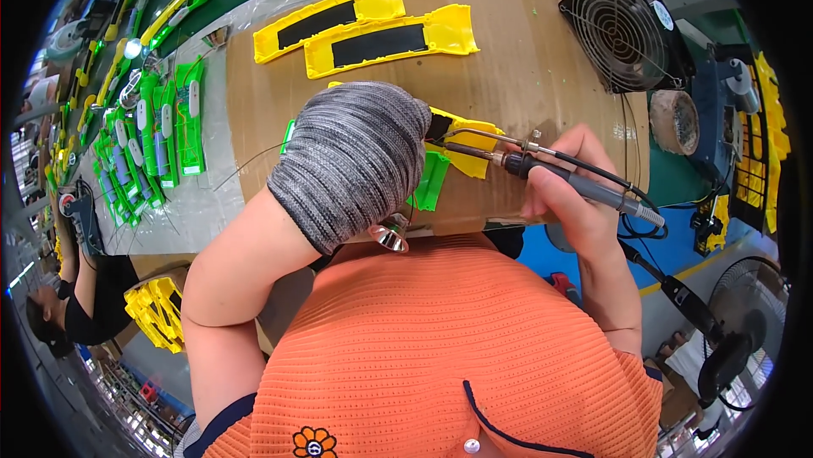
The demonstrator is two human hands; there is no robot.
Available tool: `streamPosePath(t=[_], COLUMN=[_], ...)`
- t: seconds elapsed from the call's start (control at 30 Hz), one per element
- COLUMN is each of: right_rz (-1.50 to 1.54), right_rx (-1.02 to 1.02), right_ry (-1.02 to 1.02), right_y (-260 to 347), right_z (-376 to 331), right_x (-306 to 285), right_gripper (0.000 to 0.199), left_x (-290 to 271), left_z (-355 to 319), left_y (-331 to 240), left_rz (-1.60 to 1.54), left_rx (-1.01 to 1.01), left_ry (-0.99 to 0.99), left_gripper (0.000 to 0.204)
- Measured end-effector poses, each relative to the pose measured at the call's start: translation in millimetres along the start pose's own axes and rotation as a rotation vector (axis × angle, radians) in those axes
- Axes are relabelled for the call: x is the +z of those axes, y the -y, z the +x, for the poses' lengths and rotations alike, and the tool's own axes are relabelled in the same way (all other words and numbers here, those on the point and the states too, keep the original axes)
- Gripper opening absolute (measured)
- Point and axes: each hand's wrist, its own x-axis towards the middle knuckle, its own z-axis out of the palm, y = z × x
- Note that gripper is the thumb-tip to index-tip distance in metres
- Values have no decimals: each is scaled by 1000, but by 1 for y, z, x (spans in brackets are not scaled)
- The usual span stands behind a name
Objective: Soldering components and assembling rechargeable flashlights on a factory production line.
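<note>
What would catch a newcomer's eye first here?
In the middle, the left hand in a grey knitted glove presses on a yellow and green plastic piece, while the bare right hand aims a soldering iron at it. Two yellow shells lie above, a black fan top right.

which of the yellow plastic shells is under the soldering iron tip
The yellow shell under the gloved left hand, touched by the soldering iron. The other two yellow shells lie untouched at the cardboard's far edge.
</note>
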Motion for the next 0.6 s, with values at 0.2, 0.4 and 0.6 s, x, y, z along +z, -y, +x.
streamPosePath(t=[0.2,0.4,0.6], right_rz=[-64,-54,-128], right_rx=[-18,13,-60], right_ry=[-12,-14,-10], right_y=[2,6,10], right_z=[-6,-6,-11], right_x=[9,11,6], right_gripper=[18,20,20], left_x=[-14,-22,-24], left_z=[8,13,17], left_y=[-12,-17,-16], left_rz=[137,152,181], left_rx=[27,-2,-16], left_ry=[43,129,212], left_gripper=[15,24,32])
